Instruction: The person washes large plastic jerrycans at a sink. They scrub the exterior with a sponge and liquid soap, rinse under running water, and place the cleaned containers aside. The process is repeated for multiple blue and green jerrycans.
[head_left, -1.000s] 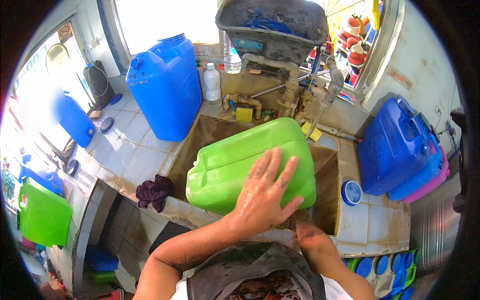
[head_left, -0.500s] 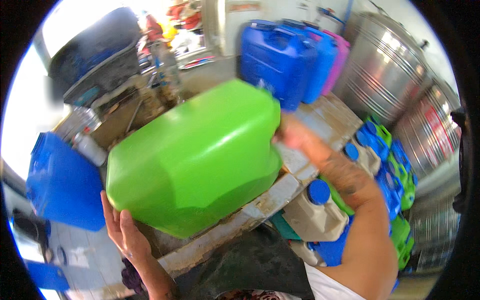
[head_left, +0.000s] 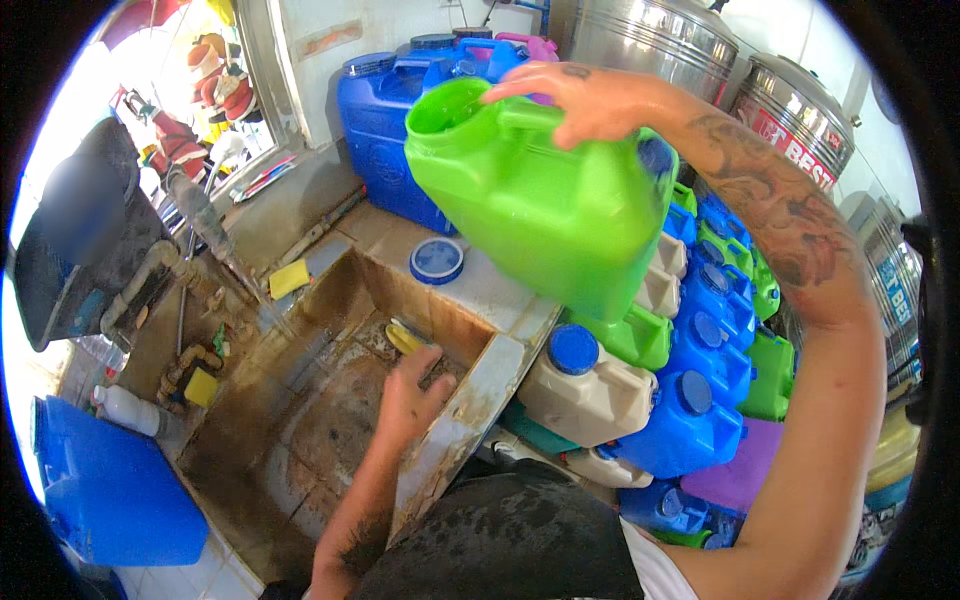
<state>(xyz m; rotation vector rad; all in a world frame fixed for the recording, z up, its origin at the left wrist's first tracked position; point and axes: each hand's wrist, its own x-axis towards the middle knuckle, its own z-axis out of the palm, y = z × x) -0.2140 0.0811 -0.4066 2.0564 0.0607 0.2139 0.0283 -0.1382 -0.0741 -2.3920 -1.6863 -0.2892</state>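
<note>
My right hand grips the top handle of a green plastic jug, holding it up over the sink's right ledge. The jug's wide round mouth is uncapped and faces up and left. Down in the worn tiled sink, my left hand is empty, its fingers apart. Just beyond its fingertips lies a small yellow object against the sink wall; its kind is unclear. A blue screw cap rests on the ledge behind the sink.
Blue jugs stand against the back wall. Several capped jugs crowd the floor at right, by steel tanks. Yellow sponges, a tap pipe and a white bottle line the sink's left; a large blue container stands nearby.
The green jug has moved from over the sink to the right and turned mouth up. My left hand has let go of its base and moved right, into the sink.
</note>
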